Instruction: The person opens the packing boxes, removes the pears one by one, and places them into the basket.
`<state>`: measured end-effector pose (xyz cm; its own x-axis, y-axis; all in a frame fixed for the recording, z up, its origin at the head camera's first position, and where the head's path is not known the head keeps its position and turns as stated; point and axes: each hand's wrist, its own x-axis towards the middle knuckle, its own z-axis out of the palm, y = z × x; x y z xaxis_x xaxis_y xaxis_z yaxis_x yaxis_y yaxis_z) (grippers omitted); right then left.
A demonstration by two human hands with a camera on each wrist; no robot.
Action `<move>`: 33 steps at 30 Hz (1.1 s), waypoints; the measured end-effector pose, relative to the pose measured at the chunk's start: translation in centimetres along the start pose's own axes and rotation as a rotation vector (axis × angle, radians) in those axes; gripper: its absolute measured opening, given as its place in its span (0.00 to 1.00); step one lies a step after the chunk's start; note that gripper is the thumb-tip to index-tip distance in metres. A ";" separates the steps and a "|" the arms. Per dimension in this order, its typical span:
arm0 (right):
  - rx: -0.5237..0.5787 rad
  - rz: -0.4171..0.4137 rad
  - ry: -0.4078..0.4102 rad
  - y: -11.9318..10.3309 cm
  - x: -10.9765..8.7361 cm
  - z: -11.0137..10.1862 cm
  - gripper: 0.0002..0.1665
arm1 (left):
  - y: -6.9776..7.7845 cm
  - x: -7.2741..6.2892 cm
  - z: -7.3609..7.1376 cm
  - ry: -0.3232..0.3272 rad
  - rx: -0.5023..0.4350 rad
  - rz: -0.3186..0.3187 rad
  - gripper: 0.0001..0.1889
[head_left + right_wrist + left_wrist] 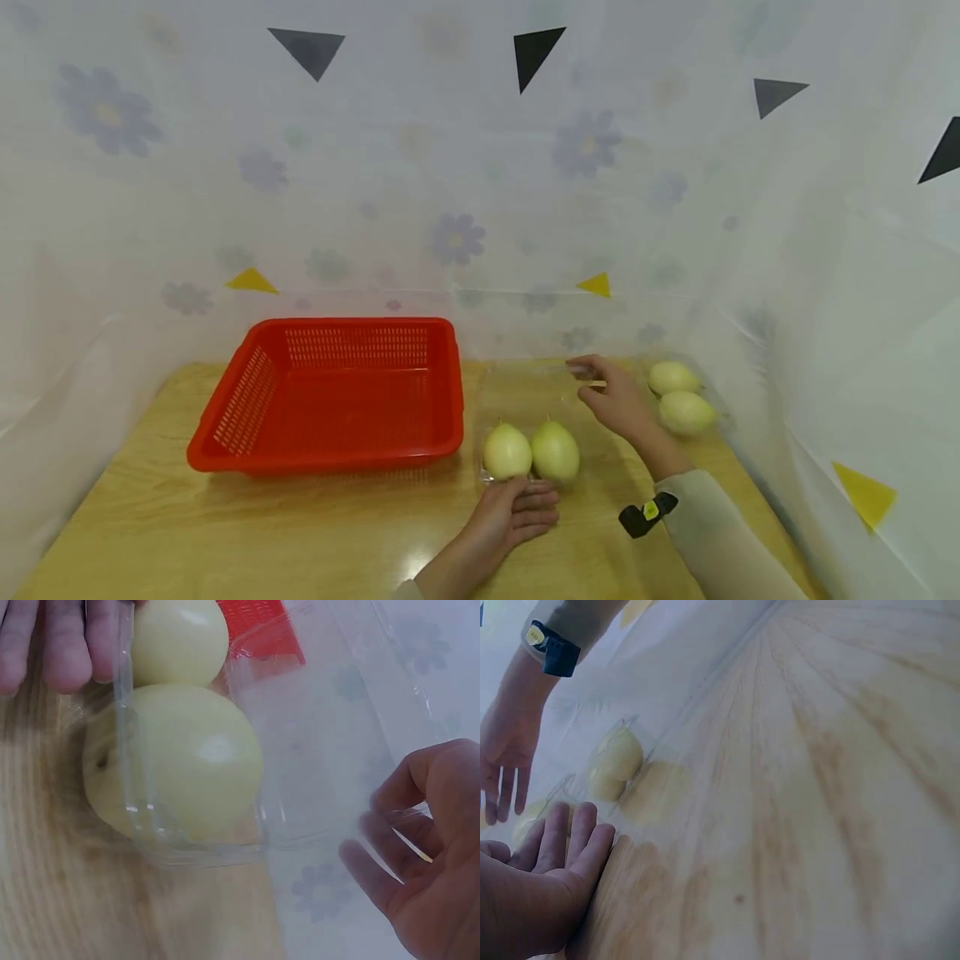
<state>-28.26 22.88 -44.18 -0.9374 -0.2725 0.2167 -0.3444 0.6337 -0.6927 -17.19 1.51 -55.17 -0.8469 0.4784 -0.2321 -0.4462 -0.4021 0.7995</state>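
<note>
Two pale yellow-green pears, a left one [507,454] and a right one [557,454], sit side by side in a clear plastic clamshell box. Its see-through lid [307,742] stands raised at the far side. My right hand [618,402] pinches the lid's right edge between thumb and fingers. At the box's near side, my left hand [510,518] lies against the wall, palm turned up and fingers loosely extended. In the right wrist view its fingertips [66,660] show right beside the box wall.
An open red plastic basket [352,408] stands to the left of the box on the wooden table [300,533]. Toward the back right lies another clear pack with two pears [687,413]. White patterned sheeting [450,167] encloses the back and sides.
</note>
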 end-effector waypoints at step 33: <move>0.507 0.214 0.053 3.7 0.9 3.1 0.36 | 0.3 0.0 0.0 -0.013 -0.010 0.002 0.27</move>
<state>-30.21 22.73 -48.63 -0.9895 -0.1311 0.0602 -0.0905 0.2395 -0.9667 -17.29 1.36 -54.98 -0.8439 0.4878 -0.2234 -0.4476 -0.4105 0.7945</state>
